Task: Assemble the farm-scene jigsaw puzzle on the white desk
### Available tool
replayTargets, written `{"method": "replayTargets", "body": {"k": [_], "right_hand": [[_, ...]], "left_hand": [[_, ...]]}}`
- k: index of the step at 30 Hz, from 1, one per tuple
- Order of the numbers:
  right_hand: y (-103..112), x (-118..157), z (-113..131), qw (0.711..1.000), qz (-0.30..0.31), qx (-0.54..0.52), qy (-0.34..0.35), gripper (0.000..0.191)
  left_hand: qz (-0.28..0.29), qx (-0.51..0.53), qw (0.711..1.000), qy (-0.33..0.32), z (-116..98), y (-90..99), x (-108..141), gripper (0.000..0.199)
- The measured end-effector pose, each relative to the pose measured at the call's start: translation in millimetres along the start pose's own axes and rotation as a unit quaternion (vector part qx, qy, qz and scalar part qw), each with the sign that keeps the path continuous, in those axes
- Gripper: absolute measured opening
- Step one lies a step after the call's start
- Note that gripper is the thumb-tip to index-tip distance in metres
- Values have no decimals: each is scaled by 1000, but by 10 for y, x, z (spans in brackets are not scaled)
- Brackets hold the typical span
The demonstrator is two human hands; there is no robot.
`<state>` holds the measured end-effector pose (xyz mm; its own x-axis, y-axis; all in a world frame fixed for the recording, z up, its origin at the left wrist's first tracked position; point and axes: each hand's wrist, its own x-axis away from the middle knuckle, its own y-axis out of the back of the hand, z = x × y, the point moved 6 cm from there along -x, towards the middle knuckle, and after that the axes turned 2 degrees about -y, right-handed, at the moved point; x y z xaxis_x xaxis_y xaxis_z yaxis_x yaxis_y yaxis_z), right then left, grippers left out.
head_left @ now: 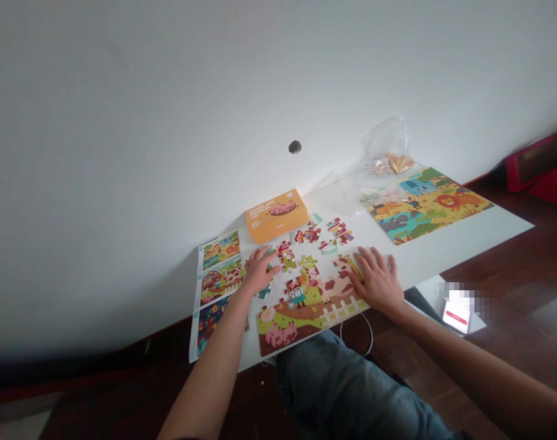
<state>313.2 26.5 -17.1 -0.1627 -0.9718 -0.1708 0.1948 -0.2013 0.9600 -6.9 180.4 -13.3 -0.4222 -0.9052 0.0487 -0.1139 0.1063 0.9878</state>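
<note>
A partly joined farm puzzle (306,308) lies at the table's front edge, showing pigs, a cow and a white fence. My right hand (378,280) rests with spread fingers at its right side, fingertips by the cow pieces. To the left, my left hand (260,270) lies with fingers apart beside several loose pieces; whether a piece is under its fingers is hidden. Other loose pieces (340,231), some red and brown, are scattered between the puzzle and the orange puzzle box (278,215). A reference sheet (221,269) with three pictures sits at the left edge, partly behind my left forearm.
A finished animal puzzle (431,205) lies on the right of the white table (502,226). Clear plastic bags (383,162) stand behind it against the wall. Below the right side, a lit phone (457,313) rests on a white surface. A white cable hangs under the front edge.
</note>
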Motion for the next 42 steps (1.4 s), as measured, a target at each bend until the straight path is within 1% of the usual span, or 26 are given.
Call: {"method": "replayTargets", "body": {"k": [6,10,15,20,25,34,39,42], "right_hand": [[9,2,3,1000,-4,-1,3,53],[23,1,8,1000,-11,-2,5,53],[16,4,8,1000,-12,-1,6,54],[18,3,6,1000,-11,2,4,52],[16,-1,5,1000,-4,3,5,53],[2,-4,-5,1000,2,-4,3,55],[8,-4,6,1000,2,-6,3,53],[-12,-5,8,1000,3,-4,3,53]], "left_hand": [[-49,16,996,-74,-230,2,11,54],[-66,23,994,-78,-275,-10,-15,50],[-56,20,996,-71,-289,-8,-33,47],[-59,16,996,-66,-318,18,-5,45],[-61,0,998,-34,-268,17,14,40],[-54,-17,998,14,-211,-39,16,42],[-80,-26,994,63,-123,24,34,42],[-103,-41,988,110,-38,58,161,43]]}}
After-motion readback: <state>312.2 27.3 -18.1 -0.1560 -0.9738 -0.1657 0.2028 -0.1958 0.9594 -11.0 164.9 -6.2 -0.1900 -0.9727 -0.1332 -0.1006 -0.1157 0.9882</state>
